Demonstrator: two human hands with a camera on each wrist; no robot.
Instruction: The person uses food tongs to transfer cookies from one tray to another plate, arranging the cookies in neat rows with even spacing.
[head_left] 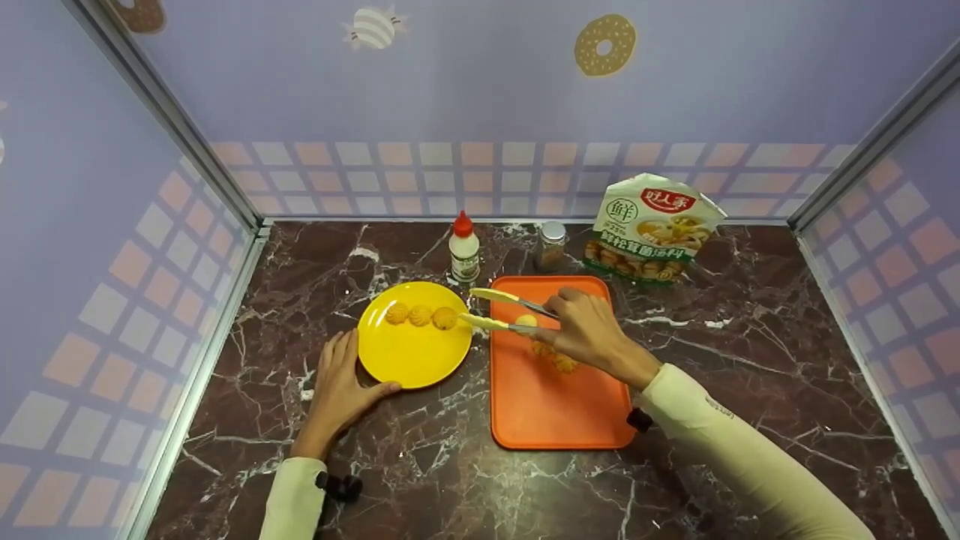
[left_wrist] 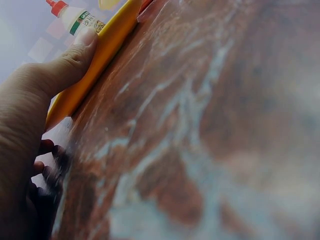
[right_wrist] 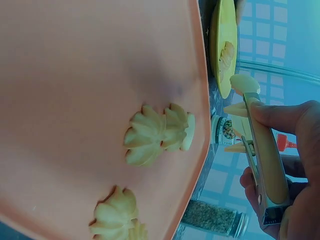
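Note:
Three round ridged cookies (head_left: 420, 316) sit in a row on a yellow plate (head_left: 414, 364). My left hand (head_left: 341, 386) holds the plate at its left and front rim; in the left wrist view the thumb (left_wrist: 75, 57) lies along the edge. With my right hand (head_left: 589, 330) I grip metal tongs (right_wrist: 270, 170) with yellow tips. The tips stand apart near the plate's right rim, and no cookie shows between them. Under the right hand is an orange tray (head_left: 559, 412) with several more cookies (right_wrist: 145, 135), partly hidden in the head view.
Behind the plate stands a white squeeze bottle (head_left: 465, 255) with a red cap. A spice jar (head_left: 551, 247) and a green-and-white food bag (head_left: 652, 229) stand behind the tray. Patterned walls (head_left: 480, 97) enclose the dark marbled counter (head_left: 420, 465).

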